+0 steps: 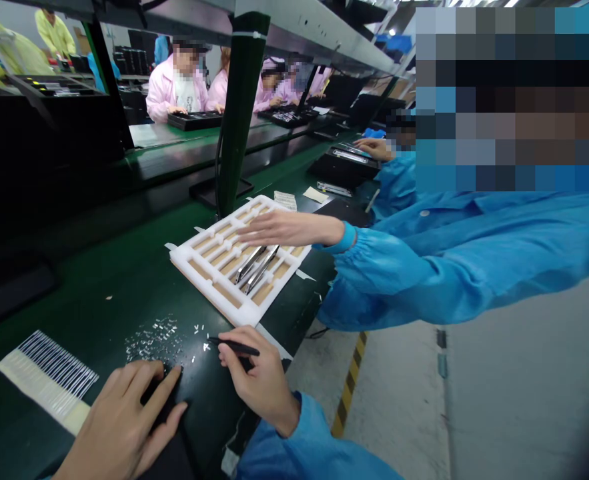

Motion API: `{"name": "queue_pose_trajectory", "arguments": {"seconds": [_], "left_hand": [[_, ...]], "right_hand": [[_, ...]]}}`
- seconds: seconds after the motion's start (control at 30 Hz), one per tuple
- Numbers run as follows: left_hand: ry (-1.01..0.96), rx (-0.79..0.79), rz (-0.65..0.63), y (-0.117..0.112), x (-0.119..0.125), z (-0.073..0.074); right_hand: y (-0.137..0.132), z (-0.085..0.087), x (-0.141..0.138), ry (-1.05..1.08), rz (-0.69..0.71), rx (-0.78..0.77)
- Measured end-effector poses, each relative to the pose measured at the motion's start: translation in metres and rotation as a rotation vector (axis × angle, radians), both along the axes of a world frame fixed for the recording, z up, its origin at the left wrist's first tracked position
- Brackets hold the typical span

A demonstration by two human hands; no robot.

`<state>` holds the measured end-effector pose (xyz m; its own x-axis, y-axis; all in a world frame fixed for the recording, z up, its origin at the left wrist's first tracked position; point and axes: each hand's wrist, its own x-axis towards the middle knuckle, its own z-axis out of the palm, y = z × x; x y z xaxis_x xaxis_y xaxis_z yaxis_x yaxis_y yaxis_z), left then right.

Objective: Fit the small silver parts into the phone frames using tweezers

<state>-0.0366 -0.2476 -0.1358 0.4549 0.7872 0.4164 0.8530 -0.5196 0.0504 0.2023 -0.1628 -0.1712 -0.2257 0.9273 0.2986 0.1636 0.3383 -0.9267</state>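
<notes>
My left hand (129, 420) rests palm down on the green bench top, fingers apart, its fingertips at the near edge of a scatter of tiny silvery parts (157, 337). Between the thumb and fingers of my right hand (261, 380) is a pair of black tweezers (237, 346), tip pointing left. That tip is beside a few small pale pieces (205, 346) lying apart from the main scatter. A sheet with rows of thin silvery strips (57, 365) lies to the left of my left hand.
A white slotted tray (187, 257) holding two slim metal parts (260, 270) sits beyond my right hand. A co-worker's hand (294, 228) in a blue sleeve reaches over it. A green post (244, 113) stands behind. People in pink work across the bench.
</notes>
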Motion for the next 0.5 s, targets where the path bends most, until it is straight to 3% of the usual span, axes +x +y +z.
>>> {"name": "queue_pose_trajectory", "arguments": {"seconds": [0.13, 0.5], "left_hand": [[0.0, -0.006, 0.012, -0.0012, -0.0007, -0.0013], [0.011, -0.012, 0.019, -0.0009, -0.0002, -0.0018]], "right_hand": [[-0.0005, 0.0032, 0.0005, -0.064, 0.012, 0.084], [-0.0008, 0.0023, 0.0001, -0.078, 0.018, 0.107]]}}
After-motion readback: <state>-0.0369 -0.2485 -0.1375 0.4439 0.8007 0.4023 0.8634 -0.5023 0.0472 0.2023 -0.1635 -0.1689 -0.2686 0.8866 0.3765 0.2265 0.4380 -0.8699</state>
